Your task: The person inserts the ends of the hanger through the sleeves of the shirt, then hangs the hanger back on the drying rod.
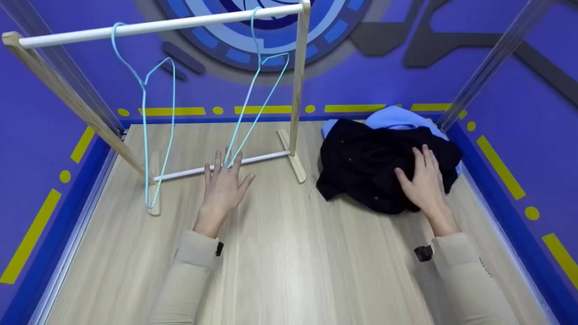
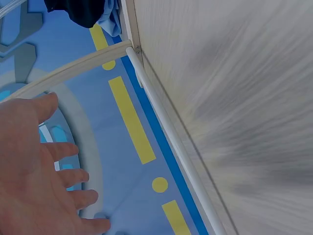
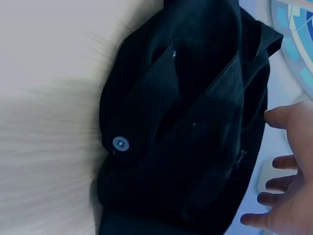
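Note:
In the head view my left hand [image 1: 225,187] has its fingers spread, overlapping the lower end of a light blue wire hanger [image 1: 243,113]. It looks empty in the left wrist view, palm and fingers [image 2: 68,177] showing. My right hand [image 1: 424,180], also spread, is over a crumpled black garment [image 1: 361,167]. From the right wrist, that hand [image 3: 293,166] appears apart from the cloth, and a button [image 3: 121,143] shows on the garment. Light blue fabric [image 1: 397,117] sticks out behind the black one. A second light blue hanger [image 1: 144,113] hangs farther left.
Both hangers hang from the white top bar [image 1: 180,25] of a wooden-framed rack at the back left. Its lower white bar [image 1: 266,158] runs near the tabletop [image 1: 289,271]. Blue-purple walls [image 1: 496,113] with yellow markings enclose the back and sides.

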A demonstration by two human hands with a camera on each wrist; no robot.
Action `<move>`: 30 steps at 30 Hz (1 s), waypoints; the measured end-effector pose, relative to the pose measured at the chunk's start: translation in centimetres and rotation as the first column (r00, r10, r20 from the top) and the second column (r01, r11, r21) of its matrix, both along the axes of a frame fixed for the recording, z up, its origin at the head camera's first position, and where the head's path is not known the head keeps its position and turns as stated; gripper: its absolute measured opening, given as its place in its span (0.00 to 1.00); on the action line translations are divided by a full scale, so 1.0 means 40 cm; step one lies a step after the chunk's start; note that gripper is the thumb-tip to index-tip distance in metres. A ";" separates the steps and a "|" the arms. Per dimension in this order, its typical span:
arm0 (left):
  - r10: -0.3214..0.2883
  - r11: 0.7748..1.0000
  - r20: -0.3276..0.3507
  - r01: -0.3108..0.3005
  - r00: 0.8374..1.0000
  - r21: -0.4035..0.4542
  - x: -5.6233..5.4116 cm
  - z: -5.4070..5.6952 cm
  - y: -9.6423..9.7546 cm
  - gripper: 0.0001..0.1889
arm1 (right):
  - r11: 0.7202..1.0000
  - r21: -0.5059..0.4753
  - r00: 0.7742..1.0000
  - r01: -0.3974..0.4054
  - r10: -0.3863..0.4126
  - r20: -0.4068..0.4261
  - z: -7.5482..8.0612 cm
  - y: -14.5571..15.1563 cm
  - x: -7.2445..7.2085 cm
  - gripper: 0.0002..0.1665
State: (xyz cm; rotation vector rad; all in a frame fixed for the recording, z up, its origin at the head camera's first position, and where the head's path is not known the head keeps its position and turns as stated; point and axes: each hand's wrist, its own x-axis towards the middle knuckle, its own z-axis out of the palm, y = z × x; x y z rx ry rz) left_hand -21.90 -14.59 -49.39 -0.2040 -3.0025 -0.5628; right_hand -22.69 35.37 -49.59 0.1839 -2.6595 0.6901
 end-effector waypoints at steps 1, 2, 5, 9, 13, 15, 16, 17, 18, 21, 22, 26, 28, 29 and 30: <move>0.000 1.000 0.003 0.000 1.000 -0.002 0.000 -0.001 0.001 0.39 | 1.000 -0.004 1.000 0.003 -0.003 0.014 -0.002 0.001 -0.006 0.45; -0.001 1.000 0.006 0.001 1.000 -0.004 0.000 -0.001 0.002 0.39 | 1.000 -0.010 1.000 0.007 -0.007 0.030 -0.003 0.002 -0.011 0.47; -0.005 1.000 0.019 0.005 1.000 -0.013 0.002 -0.003 0.006 0.39 | 0.999 -0.015 0.996 0.030 -0.028 0.081 -0.008 0.002 -0.022 0.49; -0.016 0.999 0.032 0.017 0.999 -0.032 0.005 -0.008 0.014 0.38 | 0.997 -0.006 0.983 0.073 -0.071 0.166 -0.013 0.001 -0.027 0.47; -0.024 0.999 0.037 0.025 0.999 -0.027 0.008 -0.013 0.022 0.37 | 0.995 0.013 0.968 0.100 -0.100 0.230 -0.017 -0.001 -0.027 0.50; -0.027 1.000 0.041 0.028 0.999 -0.015 0.008 -0.015 0.026 0.36 | 0.994 0.030 0.964 0.108 -0.112 0.242 -0.021 -0.003 -0.027 0.53; -0.029 0.999 0.047 0.029 0.998 -0.012 0.009 -0.015 0.028 0.36 | 0.993 0.040 0.962 0.113 -0.119 0.245 -0.022 -0.004 -0.028 0.54; -0.031 0.999 0.053 0.032 0.998 -0.008 0.009 -0.016 0.029 0.36 | 0.992 0.050 0.961 0.115 -0.124 0.246 -0.024 -0.005 -0.028 0.56; -0.032 0.999 0.059 0.033 0.998 -0.007 0.009 -0.017 0.030 0.36 | 0.991 0.060 0.960 0.117 -0.129 0.248 -0.026 -0.006 -0.029 0.57; -0.036 0.999 0.067 0.036 0.997 -0.003 0.008 -0.020 0.034 0.35 | 0.989 0.090 0.956 0.120 -0.140 0.259 -0.030 -0.007 -0.031 0.59; -0.036 0.999 0.067 0.036 0.997 -0.005 0.008 -0.021 0.036 0.34 | 0.988 0.099 0.954 0.118 -0.141 0.266 -0.031 -0.008 -0.032 0.59; -0.036 0.999 0.058 0.037 0.998 -0.004 0.009 -0.024 0.040 0.33 | 0.988 0.126 0.951 0.095 -0.127 0.283 -0.035 -0.010 -0.035 0.57; -0.040 0.999 0.058 0.040 0.998 -0.008 0.010 -0.024 0.043 0.33 | 0.988 0.132 0.953 0.078 -0.113 0.282 -0.037 -0.013 -0.035 0.54; -0.042 0.999 0.056 0.043 0.998 -0.010 0.011 -0.025 0.044 0.33 | 0.988 0.136 0.954 0.071 -0.107 0.279 -0.039 -0.015 -0.034 0.53; -0.045 0.999 0.055 0.046 0.997 -0.010 0.012 -0.025 0.045 0.33 | 0.988 0.140 0.956 0.065 -0.102 0.274 -0.041 -0.017 -0.034 0.51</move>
